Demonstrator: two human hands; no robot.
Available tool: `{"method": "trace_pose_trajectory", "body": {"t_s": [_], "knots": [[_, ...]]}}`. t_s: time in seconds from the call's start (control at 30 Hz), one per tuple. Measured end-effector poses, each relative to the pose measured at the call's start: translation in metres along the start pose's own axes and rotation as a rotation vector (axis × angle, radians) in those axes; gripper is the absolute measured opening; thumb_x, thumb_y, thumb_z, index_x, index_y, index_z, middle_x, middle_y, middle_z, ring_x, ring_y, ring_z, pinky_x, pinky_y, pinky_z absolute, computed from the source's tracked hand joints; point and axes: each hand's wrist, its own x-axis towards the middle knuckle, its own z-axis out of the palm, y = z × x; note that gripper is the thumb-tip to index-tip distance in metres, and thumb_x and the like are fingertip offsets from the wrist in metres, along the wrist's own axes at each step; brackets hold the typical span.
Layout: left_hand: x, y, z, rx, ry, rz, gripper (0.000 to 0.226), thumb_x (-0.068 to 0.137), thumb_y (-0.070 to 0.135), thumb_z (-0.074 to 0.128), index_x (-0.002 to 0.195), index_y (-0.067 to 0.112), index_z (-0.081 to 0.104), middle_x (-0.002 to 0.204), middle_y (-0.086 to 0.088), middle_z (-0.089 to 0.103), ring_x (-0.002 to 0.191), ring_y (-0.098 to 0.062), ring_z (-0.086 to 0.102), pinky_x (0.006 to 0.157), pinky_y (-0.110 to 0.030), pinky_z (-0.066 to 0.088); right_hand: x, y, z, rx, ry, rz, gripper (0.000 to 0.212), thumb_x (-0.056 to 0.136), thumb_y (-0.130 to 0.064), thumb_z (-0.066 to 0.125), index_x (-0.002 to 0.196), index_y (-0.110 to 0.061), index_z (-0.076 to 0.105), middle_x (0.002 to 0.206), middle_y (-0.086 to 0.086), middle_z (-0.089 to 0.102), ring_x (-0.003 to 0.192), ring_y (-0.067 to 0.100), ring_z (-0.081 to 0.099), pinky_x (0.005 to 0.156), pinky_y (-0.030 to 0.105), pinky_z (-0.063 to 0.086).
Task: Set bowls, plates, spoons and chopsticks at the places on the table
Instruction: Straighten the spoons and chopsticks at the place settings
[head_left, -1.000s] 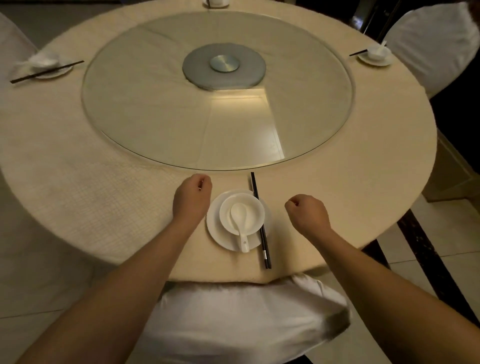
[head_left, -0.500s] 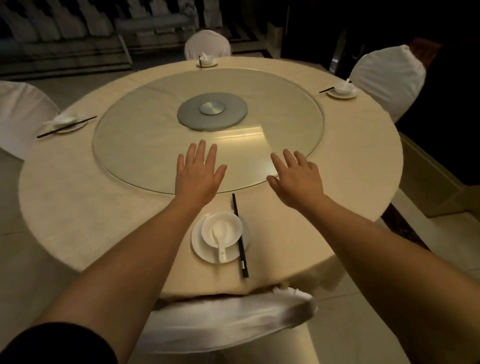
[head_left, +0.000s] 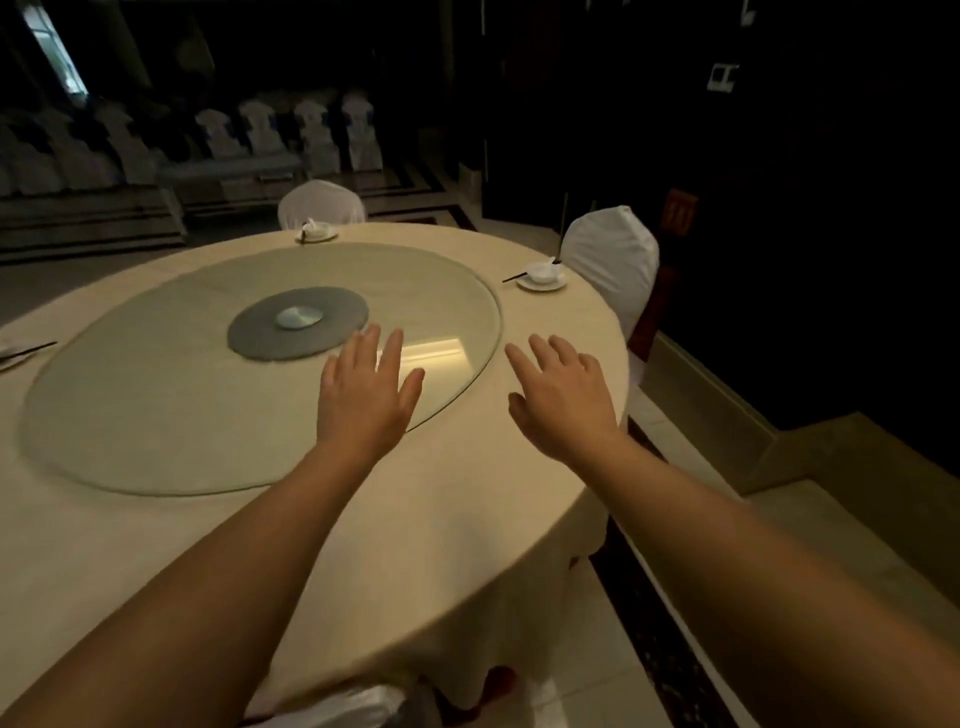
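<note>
On the round table, chopsticks lie at the far left edge, a bowl set sits far, the left hand and right hand hover flat, fingers spread, holding nothing, and a bowl on its plate sits far right.

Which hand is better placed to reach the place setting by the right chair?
Probably the right hand: it is open, holds nothing and lies nearer that setting. The left hand, also open, lies over the glass turntable.
</note>
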Motion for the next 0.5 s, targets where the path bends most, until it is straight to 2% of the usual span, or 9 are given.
{"method": "trace_pose_trajectory", "body": {"t_s": [0.17,0.5], "knots": [[0.048,0.069,0.034,0.02,-0.011,0.075,0.059,0.099,0.045,0.039,0.15,0.015,0.035,0.156,-0.013,0.032,0.145,-0.032,0.026,0.114,-0.048,0.024,0.009,0.086,0.012,-0.032,-0.019,0.104,0.061,0.096,-0.041,0.04,0.152,-0.027,0.019,0.158,0.007,0.026,0.143,0.03,0.021,0.109,0.048,0.027],[0.2,0.187,0.149,-0.087,-0.038,0.094,0.058,0.099,0.042,0.043,0.148,0.012,0.039,0.154,-0.016,0.034,0.144,-0.034,0.027,0.111,-0.05,0.028,0.11,0.246,0.058,-0.097,-0.025,0.17,0.061,0.091,-0.042,0.046,0.147,-0.026,0.027,0.148,0.005,0.039,0.134,0.028,0.033,0.102,0.045,0.035]]}}
